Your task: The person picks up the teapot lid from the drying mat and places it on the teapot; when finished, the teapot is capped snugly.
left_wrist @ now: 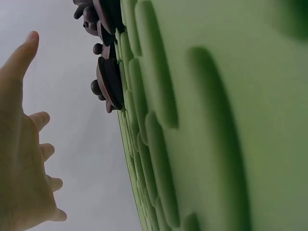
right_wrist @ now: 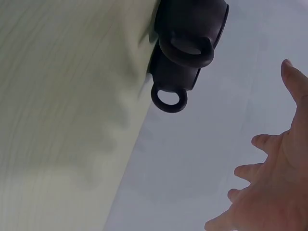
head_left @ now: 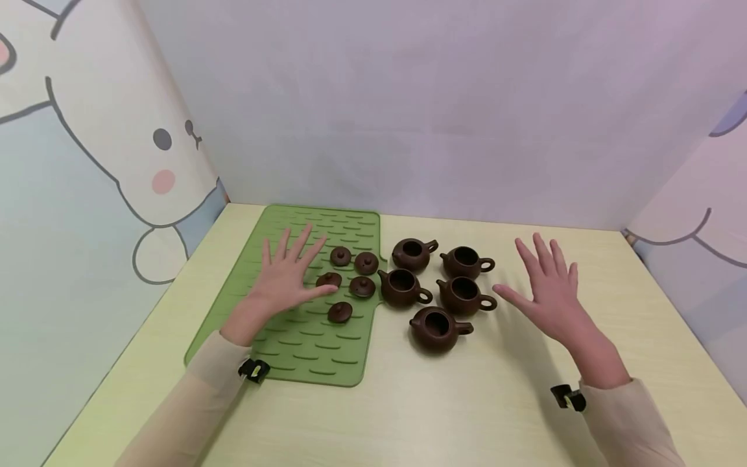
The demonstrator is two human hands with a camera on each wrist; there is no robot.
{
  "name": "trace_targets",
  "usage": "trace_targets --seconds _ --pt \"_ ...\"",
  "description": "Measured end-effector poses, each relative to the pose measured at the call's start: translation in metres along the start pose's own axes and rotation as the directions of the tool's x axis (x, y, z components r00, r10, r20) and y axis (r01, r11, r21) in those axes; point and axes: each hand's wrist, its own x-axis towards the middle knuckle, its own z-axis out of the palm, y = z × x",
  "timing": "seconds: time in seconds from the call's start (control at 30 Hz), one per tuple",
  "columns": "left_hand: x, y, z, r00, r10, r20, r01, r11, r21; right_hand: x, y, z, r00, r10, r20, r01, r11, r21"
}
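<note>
My left hand [head_left: 286, 279] hovers with spread fingers over the green ridged mat [head_left: 315, 357], holding nothing. Several dark brown teapot lids lie on the mat near its thumb, among them a lid [head_left: 340, 312] at the front and a lid [head_left: 341, 256] at the back; the thumb overlaps one lid [head_left: 329, 279] in the head view. To the right stand several brown teapots without lids, including a teapot [head_left: 428, 340] nearest me and a teapot [head_left: 463, 305] whose handle points at my right hand [head_left: 551, 298]. That hand is raised above the table, fingers spread, nothing in it.
The pale wooden table [head_left: 467, 415] ends at a light cloth wall [head_left: 432, 130] behind. Printed cartoon panels [head_left: 117, 162] stand along both sides. One teapot [head_left: 403, 288] sits right at the mat's right edge. Each wrist wears a small black camera [head_left: 253, 370].
</note>
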Motion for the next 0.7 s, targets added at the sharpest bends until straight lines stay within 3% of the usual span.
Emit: trace_targets --seconds 0.2,0.4,0.7 --pt "-0.003 0.004 -0.002 1.0 0.019 0.01 -0.019 1.0 0.0 -0.003 -0.004 0.002 0.999 -0.033 0.004 0.032 0.997 0.064" --pt "-0.007 0.007 -0.002 0.999 0.025 0.031 -0.025 1.0 -0.011 -0.007 -0.011 0.001 0.998 -0.023 0.052 0.016 0.991 0.133" --pt "-0.014 0.012 -0.003 0.997 0.044 0.058 -0.042 0.999 -0.029 -0.011 -0.018 0.005 0.997 -0.032 0.065 0.023 0.989 0.143"
